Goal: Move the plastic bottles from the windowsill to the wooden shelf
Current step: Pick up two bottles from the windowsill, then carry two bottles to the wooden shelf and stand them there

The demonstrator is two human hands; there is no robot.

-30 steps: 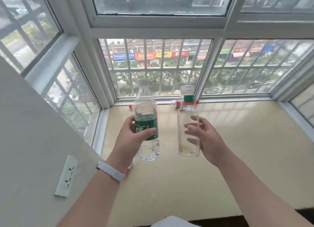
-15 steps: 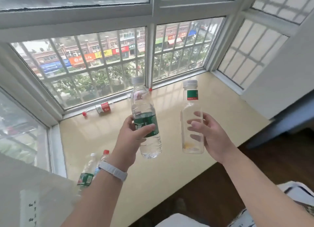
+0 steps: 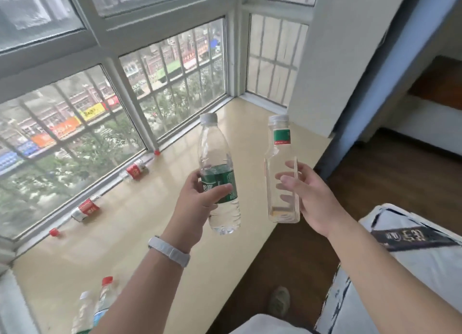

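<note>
My left hand (image 3: 197, 203) grips a clear round bottle with a dark green label (image 3: 215, 158), held upright in the air above the beige windowsill (image 3: 140, 233). My right hand (image 3: 307, 198) holds a clear square bottle with a green and red neck label (image 3: 278, 168), also upright, just past the sill's front edge. Two bottles with red labels (image 3: 86, 209) (image 3: 135, 169) lie on their sides along the window frame. Two more bottles (image 3: 106, 296) (image 3: 83, 311) stand at the sill's near left. No wooden shelf shows.
A white wall corner (image 3: 325, 58) closes the sill's right end, with a blue door frame (image 3: 390, 83) beyond it. Dark wooden floor (image 3: 375, 178) lies to the right. A white printed bed cover (image 3: 412, 246) sits at the lower right, and my shoe (image 3: 278, 301) is on the floor.
The view has swung to the right, away from the window toward the room. Both hands kept their bottles and stayed in front of me.
</note>
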